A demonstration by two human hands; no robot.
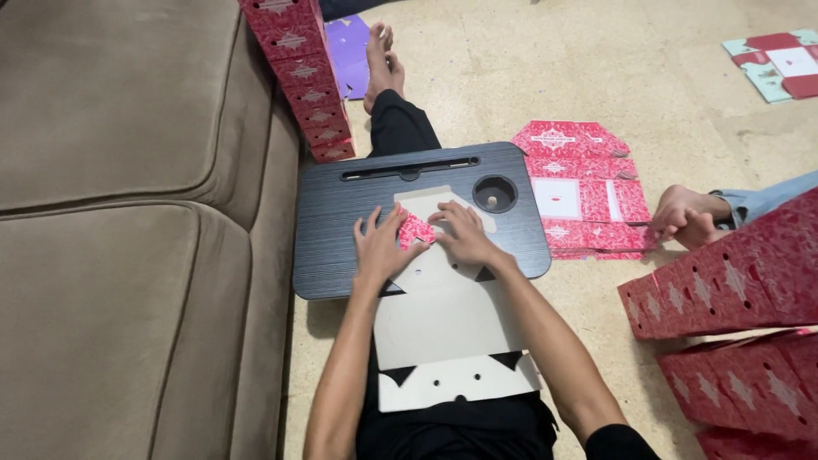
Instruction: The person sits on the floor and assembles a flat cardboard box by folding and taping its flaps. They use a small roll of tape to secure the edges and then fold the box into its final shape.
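Note:
A flat die-cut cardboard box blank [447, 328] lies grey side up across a dark lap tray [332, 221] and my lap. A small red patterned flap [416, 230] of it is folded over near the top. My left hand [381, 245] presses flat on the blank just left of that flap, fingers spread. On the flap's right side my right hand [464, 234] presses down with its fingertips on the fold. Both hands push on the cardboard rather than grasp it.
A brown sofa [128, 213] fills the left. A stack of folded red boxes [302, 72] leans against it. Flat red blanks [579, 187] lie on the floor right of the tray. More red boxes [733, 281] are piled at right, behind another person's feet [686, 217].

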